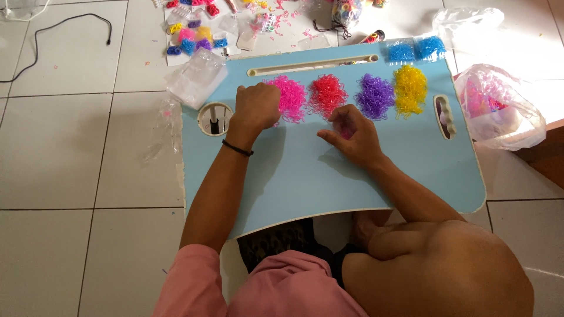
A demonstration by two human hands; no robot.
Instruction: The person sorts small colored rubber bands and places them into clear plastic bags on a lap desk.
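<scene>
Head view: four fluffy heaps of tiny rubber loops sit in a row on a smooth blue tray (305,176). The left hand (255,108), loosely fisted, presses into the pink heap (289,97). The right hand (352,136) pinches a few pink loops (345,132) below the red heap (327,94), purple heap (375,95) and yellow heap (409,89).

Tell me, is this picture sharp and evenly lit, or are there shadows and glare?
Head view: soft, even daylight, mostly sharp; the left hand and right hand cast faint shadows on the blue lap table; slight glare on the clear plastic bag at right; the white floor tiles look bright, not blown out.
</scene>
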